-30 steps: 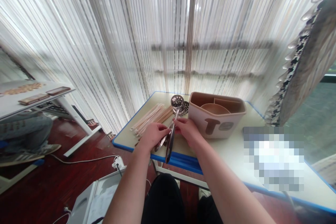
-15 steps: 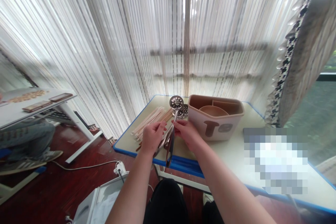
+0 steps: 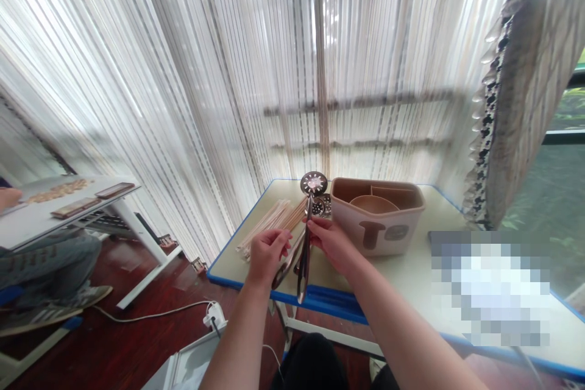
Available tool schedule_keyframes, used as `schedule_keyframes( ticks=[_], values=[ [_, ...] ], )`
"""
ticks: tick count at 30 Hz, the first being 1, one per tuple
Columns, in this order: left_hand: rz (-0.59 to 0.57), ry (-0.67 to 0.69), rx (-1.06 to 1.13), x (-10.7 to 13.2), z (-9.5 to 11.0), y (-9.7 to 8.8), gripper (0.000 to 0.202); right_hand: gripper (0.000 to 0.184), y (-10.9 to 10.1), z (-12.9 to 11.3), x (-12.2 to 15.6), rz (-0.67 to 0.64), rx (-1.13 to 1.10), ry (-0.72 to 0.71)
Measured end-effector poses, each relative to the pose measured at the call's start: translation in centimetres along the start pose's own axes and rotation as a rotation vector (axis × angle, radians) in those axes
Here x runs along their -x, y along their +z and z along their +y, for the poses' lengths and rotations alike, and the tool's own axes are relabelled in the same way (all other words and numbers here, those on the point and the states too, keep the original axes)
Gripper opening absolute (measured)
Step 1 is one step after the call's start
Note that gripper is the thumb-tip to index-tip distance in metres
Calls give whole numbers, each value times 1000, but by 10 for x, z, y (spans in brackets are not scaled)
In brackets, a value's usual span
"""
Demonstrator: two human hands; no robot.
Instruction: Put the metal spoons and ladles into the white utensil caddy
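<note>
My right hand (image 3: 333, 241) pinches the metal handle of a slotted spoon (image 3: 314, 183) with a round, perforated bowl. The spoon stands over the table edge, bowl away from me and handle end towards me. To its left my left hand (image 3: 269, 251) is closed with its fingers curled; what they hold, if anything, is hidden. More perforated metal spoons (image 3: 316, 207) lie behind, partly covered, their handles running towards the table's front edge. Left of them lies a bundle of pale wooden chopsticks (image 3: 267, 224). A white and brown utensil holder (image 3: 377, 231) with compartments stands right of my right hand.
The cream table (image 3: 402, 283) has a blue edge. A blurred-out object (image 3: 491, 292) lies at its right side. Curtains (image 3: 228, 73) hang behind. At far left, a person's hand (image 3: 9, 197) is over another table (image 3: 41, 219) with small pieces. A white power strip (image 3: 214, 315) and cable lie below.
The view has tilted up slightly, so the table sits lower. The slotted spoon in my right hand has turned a little, its bowl now showing more face-on. Both hands stay close to it.
</note>
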State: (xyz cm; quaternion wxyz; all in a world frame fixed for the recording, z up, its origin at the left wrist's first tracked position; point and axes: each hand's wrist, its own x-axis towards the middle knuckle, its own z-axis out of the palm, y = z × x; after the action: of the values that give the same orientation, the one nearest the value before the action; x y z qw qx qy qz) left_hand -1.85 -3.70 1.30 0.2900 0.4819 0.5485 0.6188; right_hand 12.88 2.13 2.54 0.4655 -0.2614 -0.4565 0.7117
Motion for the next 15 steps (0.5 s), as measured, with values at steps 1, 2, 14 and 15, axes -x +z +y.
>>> schedule_keyframes(
  ticks=[1,2,14,15],
  values=[
    [-1,3,18,-1,-1,-1,34,35,1,-1,0,-23,-4,-4],
    [-10,5,30,-2,-2,-1,34,35,1,-1,0,-44,-8,-9],
    [-191,95,140,10,33,11,33,33,18,-61,60,-32,177,-298],
    [-270,115,147,18,41,14,33,33,18,-75,66,-17,200,-345]
  ],
)
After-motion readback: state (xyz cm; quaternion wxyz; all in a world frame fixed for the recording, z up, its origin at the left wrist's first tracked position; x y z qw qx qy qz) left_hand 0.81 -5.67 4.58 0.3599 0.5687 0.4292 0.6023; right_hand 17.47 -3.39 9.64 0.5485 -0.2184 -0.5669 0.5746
